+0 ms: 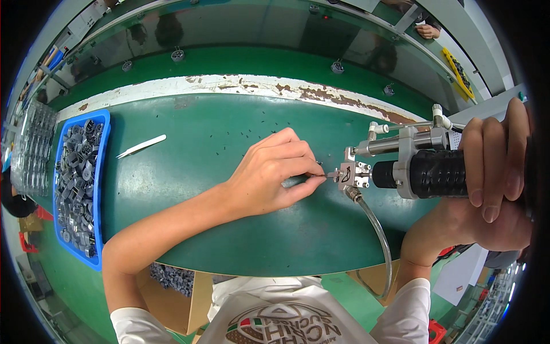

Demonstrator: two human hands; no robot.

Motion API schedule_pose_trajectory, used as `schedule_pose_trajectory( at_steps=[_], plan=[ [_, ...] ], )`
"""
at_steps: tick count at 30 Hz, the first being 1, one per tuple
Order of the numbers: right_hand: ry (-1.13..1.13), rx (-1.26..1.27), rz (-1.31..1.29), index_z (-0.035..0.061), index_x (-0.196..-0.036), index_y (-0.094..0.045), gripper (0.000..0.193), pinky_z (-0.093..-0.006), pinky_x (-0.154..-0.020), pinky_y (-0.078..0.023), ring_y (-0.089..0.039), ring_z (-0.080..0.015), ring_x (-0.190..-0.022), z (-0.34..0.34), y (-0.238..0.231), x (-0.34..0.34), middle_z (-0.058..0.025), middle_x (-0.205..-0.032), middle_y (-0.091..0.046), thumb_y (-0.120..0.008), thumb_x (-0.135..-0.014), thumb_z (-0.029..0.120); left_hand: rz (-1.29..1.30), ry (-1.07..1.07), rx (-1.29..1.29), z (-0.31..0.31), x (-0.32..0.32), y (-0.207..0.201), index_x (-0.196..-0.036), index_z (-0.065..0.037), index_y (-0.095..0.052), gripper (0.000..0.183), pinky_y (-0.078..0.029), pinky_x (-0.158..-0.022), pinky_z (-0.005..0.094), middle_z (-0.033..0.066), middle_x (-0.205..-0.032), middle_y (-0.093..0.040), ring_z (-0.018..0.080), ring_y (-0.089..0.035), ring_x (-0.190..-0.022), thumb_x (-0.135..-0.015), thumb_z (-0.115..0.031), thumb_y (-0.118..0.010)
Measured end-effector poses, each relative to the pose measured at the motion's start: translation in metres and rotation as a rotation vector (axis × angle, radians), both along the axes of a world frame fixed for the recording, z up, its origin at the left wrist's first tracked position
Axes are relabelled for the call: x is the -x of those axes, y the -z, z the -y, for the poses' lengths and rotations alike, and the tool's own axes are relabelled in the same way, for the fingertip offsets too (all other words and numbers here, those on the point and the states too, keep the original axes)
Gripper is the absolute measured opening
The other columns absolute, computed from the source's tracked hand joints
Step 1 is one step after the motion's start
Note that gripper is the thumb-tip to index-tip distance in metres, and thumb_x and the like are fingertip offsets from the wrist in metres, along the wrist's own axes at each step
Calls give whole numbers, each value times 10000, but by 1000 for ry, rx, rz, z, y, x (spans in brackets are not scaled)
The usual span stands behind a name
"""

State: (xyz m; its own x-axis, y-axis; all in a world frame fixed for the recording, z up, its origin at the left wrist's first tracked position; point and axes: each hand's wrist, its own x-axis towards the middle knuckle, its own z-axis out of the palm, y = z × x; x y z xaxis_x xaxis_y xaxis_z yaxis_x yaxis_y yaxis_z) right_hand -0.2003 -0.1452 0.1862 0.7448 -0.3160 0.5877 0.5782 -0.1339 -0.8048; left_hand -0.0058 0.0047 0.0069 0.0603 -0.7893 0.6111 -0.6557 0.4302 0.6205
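While the left hand (269, 175) lies palm-down on the green table top (189, 172), its thumb and forefinger are pinched together at their tips on something very small and dark, too tiny to name, which sits right at the metal nose (348, 174) of a pneumatic screwdriver (412, 169); the other fingers of that hand are curled loosely beside them. On the other side, the right hand (495, 172) is wrapped tight round the black ribbed grip of the same tool, fingers closed over it from above and held level, the nose pointing toward the left fingertips and just touching or all but touching them; which, the view does not settle. A clear hose (378, 235) hangs from under the nose and loops down past the table edge. Scattered dark specks lie on the table near the left hand. Well apart to the left rest a pair of white tweezers (141, 145), and beyond them a blue tray (102, 189) heaped with small grey parts
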Motion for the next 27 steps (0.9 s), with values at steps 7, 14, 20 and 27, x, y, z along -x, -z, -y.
schedule_pose_trajectory(
  at_steps=[7,14,20,27],
  plan=[
    [0,-6,-3,81,-1011,-443,132,-230,-502,-458,-481,-81,-467,0,1,-1,-70,-861,-568,-462,-1068,198,-25,-5,7,0,0,-1,-886,-59,-790,179,-508,-704,324,34,-859,-726,224,-613,-818,-734,5,-859],
    [-5,-11,-18,83,-1011,-444,127,-228,-498,-457,-483,-80,-466,-1,2,-6,-70,-861,-568,-462,-1066,196,27,-34,-37,-1,-2,-2,-910,-82,-794,223,-521,-703,337,22,-932,-711,225,-618,-842,-715,-50,-897],
    [-10,-20,-57,84,-1010,-444,124,-227,-494,-456,-484,-80,-464,-1,6,-14,-69,-861,-569,-461,-1064,194,169,-56,-32,-2,-4,3,-851,-96,-785,168,-547,-743,357,-1,-1006,-671,222,-615,-889,-723,-111,-893],
    [-32,-7,-124,88,-1010,-444,121,-225,-496,-453,-479,-79,-466,-3,10,-27,-70,-861,-567,-442,-1066,195,171,-63,-18,-2,-4,5,-809,-85,-781,139,-560,-717,359,7,-1027,-695,230,-636,-895,-722,-86,-888]
  ],
)
